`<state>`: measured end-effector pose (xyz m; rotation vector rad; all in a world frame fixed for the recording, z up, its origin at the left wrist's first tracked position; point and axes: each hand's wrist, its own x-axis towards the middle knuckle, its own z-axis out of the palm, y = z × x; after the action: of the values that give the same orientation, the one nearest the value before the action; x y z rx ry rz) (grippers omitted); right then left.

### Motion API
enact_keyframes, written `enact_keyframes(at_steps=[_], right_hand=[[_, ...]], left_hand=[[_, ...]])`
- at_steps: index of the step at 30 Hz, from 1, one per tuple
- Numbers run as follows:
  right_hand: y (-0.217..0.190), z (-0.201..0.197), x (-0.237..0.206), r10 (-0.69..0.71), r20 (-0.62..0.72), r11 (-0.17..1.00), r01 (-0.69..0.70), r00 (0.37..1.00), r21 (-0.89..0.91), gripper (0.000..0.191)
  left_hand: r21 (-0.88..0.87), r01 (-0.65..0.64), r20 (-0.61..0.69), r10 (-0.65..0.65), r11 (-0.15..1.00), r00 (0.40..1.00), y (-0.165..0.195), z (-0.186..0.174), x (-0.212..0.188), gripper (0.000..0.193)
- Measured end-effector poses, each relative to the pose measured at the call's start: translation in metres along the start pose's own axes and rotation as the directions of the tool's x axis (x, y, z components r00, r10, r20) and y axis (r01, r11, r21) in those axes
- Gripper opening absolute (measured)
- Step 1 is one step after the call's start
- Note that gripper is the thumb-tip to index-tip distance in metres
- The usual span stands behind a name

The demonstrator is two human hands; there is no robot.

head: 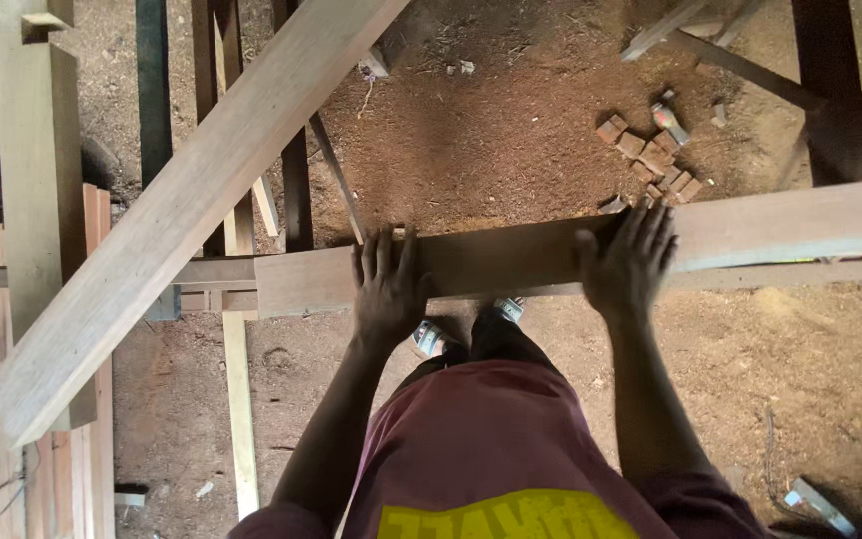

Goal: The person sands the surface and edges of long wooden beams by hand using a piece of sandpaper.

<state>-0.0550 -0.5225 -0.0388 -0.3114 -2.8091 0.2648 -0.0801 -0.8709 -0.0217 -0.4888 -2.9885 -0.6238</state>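
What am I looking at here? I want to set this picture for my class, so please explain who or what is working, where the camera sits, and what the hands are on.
There is no machine here. A person wears a camera on the head, so the one picture looks straight down over their maroon shirt at their own two bare hands. The left hand and the right hand both lie flat, fingers spread, on a long wooden plank running across the view. Neither hand grips it; they press on top. A second long plank slants across on the left. Below is a reddish dirt floor with a pile of small wood offcuts beyond the right hand.
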Motion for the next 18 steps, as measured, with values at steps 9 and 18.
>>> enact_keyframes(at_steps=[9, 18], right_hand=[[-0.138, 0.018, -0.038, -0.405, 0.042, 0.879, 0.377, 0.913, 0.292, 0.071], [-0.020, 0.001, -0.017, -0.031, 0.012, 0.998, 0.030, 0.999, 0.052, 0.079]], left_hand=[[-0.130, -0.031, -0.044, 0.025, 0.991, 0.999, -0.004, 0.033, 0.044, 0.024], [-0.025, -0.156, -0.095, 0.153, 0.987, 0.984, 0.007, 0.014, 0.036, 0.039]])
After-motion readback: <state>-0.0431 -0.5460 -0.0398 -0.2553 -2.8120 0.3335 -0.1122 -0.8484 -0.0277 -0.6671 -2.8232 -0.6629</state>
